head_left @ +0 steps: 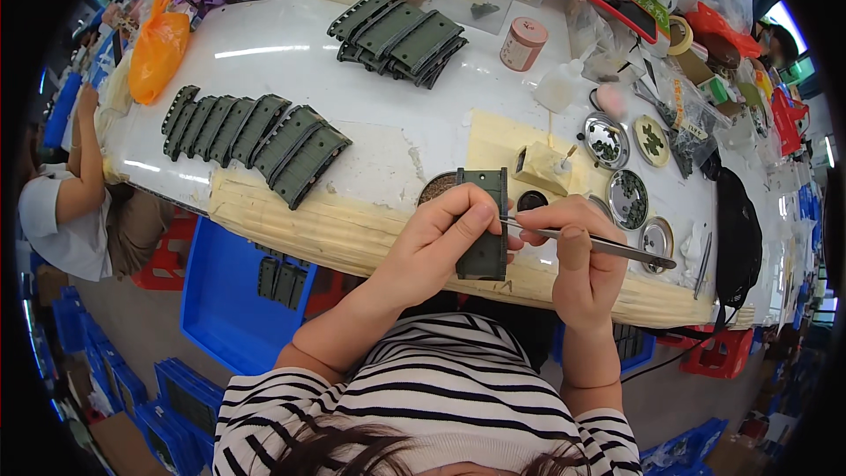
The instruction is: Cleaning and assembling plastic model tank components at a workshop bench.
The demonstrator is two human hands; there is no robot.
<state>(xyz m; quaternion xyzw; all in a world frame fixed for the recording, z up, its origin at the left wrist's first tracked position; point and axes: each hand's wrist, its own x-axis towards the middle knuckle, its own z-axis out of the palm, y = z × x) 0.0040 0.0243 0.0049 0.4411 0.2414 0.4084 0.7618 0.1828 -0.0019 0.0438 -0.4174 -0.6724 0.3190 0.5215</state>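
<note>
My left hand [432, 242] is closed on a dark green rectangular plastic part [482, 261], held upright just above the table's near edge. My right hand [586, 256] grips a pair of metal tweezers [617, 249], their tip pointing left and reaching the part beside my left thumb. Whether the tip holds anything is too small to tell. Behind the part a round dish of brown grains [436, 187] is partly hidden. A small dark round pot [530, 201] and a pale yellow block [544, 167] stand just beyond my right fingers.
Similar green parts lie in a row [256, 134] at left and a stack [397, 40] farther back. Several round metal dishes [627, 199] hold small green pieces at right, near a pink jar [523, 44]. A blue bin [231, 300] sits below left. Another person [75, 203] sits at far left.
</note>
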